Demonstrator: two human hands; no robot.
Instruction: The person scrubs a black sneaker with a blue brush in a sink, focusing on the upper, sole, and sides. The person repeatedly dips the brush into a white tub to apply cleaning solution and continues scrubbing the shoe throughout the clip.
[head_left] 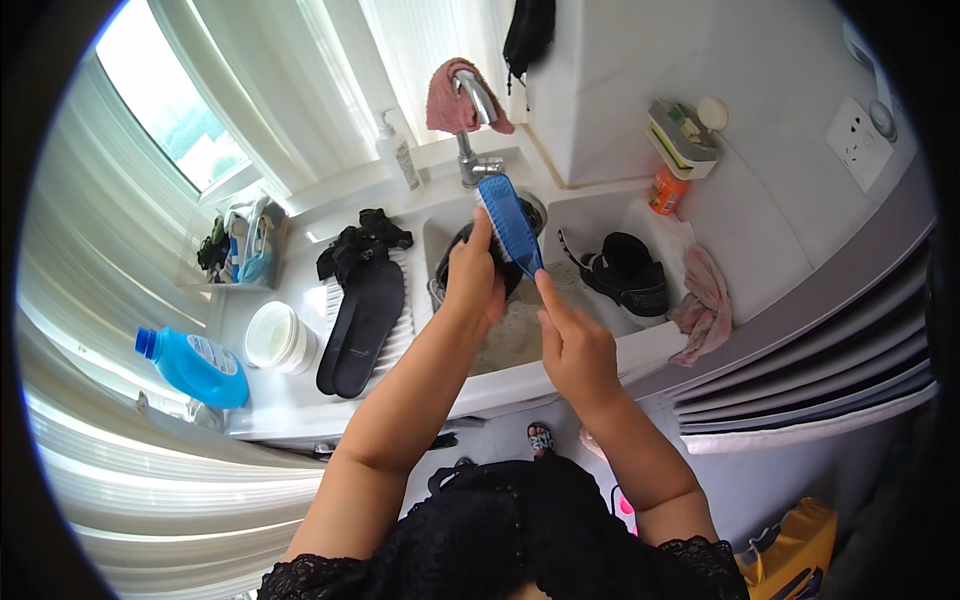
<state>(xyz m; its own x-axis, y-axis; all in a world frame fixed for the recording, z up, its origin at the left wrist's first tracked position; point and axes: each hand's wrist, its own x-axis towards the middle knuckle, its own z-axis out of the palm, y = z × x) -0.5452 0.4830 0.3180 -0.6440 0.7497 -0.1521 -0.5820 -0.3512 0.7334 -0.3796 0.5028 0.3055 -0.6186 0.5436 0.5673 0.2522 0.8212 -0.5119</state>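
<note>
My right hand (pixel 582 352) is closed round the handle of a blue scrub brush (pixel 512 225), which is raised over the sink (pixel 520 345) with its pale bristles facing left. My left hand (pixel 474 275) is wrapped round a black shoe (pixel 457 243), its thumb up beside the bristles; the hand and the brush hide most of this shoe. A second black shoe (pixel 628 275) sits on the right part of the sink. Black insoles (pixel 362 325) lie on the ribbed draining area to the left, below a bunch of black laces or cloth (pixel 365 245).
A faucet (pixel 468 150) draped with a pink cloth (pixel 445 95) rises behind the sink, beside a white pump bottle (pixel 398 155). At left are a blue detergent bottle (pixel 195 368), a white tub (pixel 278 338) and a clear bin (pixel 240 245). A pinkish rag (pixel 703 300) hangs at right.
</note>
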